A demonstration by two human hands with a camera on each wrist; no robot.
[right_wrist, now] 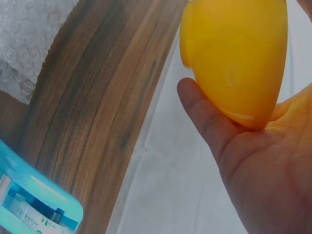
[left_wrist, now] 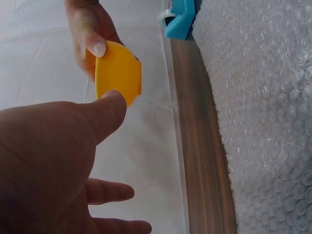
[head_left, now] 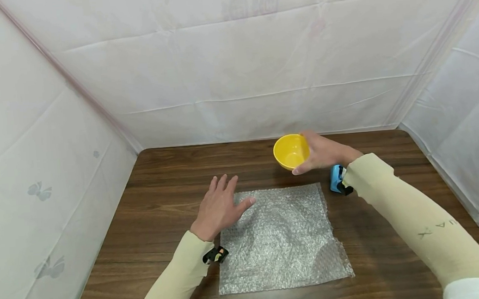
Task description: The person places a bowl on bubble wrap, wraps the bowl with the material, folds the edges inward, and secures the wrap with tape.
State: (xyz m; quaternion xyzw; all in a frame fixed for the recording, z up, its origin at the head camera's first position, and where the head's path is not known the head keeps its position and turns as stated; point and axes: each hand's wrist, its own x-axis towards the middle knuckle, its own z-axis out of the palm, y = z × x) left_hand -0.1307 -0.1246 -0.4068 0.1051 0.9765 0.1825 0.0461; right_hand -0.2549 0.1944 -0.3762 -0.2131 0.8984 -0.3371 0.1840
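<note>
A yellow bowl (head_left: 289, 151) is gripped at its right side by my right hand (head_left: 323, 150), raised above the far part of the table. In the right wrist view the bowl (right_wrist: 236, 58) shows its outer wall and foot, with the thumb along its side. My left hand (head_left: 220, 208) hovers with spread fingers over the left edge of a sheet of bubble wrap (head_left: 279, 239), which lies flat on the table. From the left wrist view, the left hand (left_wrist: 48, 156) holds nothing; the bowl (left_wrist: 119, 73) appears beyond its thumb.
A blue tape dispenser (head_left: 335, 179) stands right of the bubble wrap, partly hidden by the right wrist; its roll of tape (right_wrist: 36, 217) shows in the right wrist view. The brown wooden table (head_left: 156, 211) meets white sheet walls (head_left: 217, 67) at the back and sides.
</note>
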